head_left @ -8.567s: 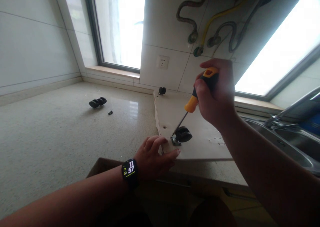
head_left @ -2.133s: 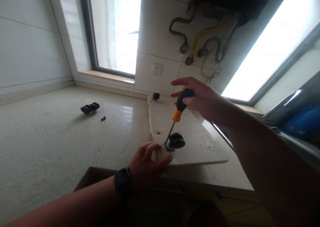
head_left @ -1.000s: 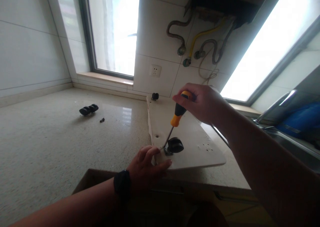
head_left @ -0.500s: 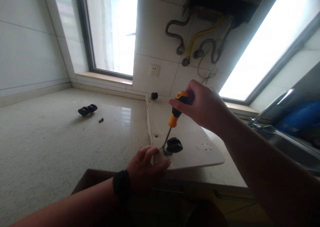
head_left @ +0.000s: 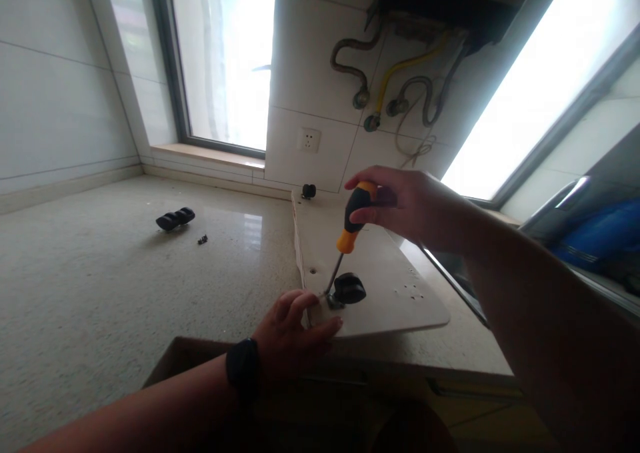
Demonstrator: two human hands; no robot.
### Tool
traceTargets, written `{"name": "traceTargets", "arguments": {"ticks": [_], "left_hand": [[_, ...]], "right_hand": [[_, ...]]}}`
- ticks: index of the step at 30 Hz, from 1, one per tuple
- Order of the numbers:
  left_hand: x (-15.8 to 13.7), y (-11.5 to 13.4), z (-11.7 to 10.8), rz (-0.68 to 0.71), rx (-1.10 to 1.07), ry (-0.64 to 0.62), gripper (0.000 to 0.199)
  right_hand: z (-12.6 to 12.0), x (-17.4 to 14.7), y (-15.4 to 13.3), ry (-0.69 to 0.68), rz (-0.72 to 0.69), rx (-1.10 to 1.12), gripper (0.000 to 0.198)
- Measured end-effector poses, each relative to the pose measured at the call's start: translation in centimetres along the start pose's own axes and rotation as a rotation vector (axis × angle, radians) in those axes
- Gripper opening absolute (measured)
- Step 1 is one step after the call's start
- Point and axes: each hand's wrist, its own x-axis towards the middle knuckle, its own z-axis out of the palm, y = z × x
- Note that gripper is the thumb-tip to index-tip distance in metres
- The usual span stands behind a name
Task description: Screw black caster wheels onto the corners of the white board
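Observation:
A white board (head_left: 380,260) with a chipped left edge lies on the countertop. Near its front corner stands a black caster wheel (head_left: 350,288) on a small metal plate. My left hand (head_left: 293,326) grips that corner, its fingers and thumb on either side of the caster plate. In my right hand (head_left: 410,203) is a yellow and black screwdriver (head_left: 346,240), held by its handle and tilted. Its shaft runs down to the plate beside the wheel; the tip and any screw there are too small to make out.
Two loose black casters (head_left: 175,219) lie on the speckled countertop (head_left: 225,293) at left, beside a small pile of screws (head_left: 203,239). Another caster (head_left: 309,191) sits at the board's far corner. A sink and faucet (head_left: 555,203) are at right, and pipes (head_left: 390,73) hang on the wall.
My right hand has shifted its grip around the screwdriver handle, with the fingers now spread more and the forearm lower. My left hand, the board and the caster have stayed put.

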Motion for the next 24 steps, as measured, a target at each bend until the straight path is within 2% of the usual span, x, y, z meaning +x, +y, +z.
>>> {"name": "traceTargets", "arguments": {"ticks": [3,6,9,13,16,18,22,24], "left_hand": [[-0.1,0.1,0.1,0.015,0.008,-0.013,0.032],[-0.1,0.1,0.1,0.013,0.007,-0.015,0.034],[0.0,0.1,0.1,0.013,0.008,-0.009,0.036],[0.2,0.1,0.0,0.000,0.013,-0.001,0.034],[0.3,0.1,0.0,0.003,0.010,-0.008,0.035],[0.3,0.0,0.0,0.012,0.018,-0.014,0.035],[0.0,0.0,0.1,0.028,0.021,-0.014,0.036],[-0.1,0.0,0.2,0.031,0.012,-0.015,0.037]], "right_hand": [[0.8,0.1,-0.6,0.208,0.040,-0.273,0.040],[1.5,0.1,-0.7,0.238,0.055,-0.356,0.038],[1.7,0.0,-0.1,0.158,0.039,-0.207,0.039],[1.3,-0.3,0.5,-0.008,-0.097,0.204,0.057],[1.1,-0.5,-0.1,-0.037,-0.109,0.286,0.047],[1.1,-0.5,-0.7,0.031,-0.055,0.183,0.039],[1.9,-0.6,-1.2,0.290,0.059,-0.202,0.036],[2.3,-0.7,-1.2,0.358,0.077,-0.330,0.036]]}}
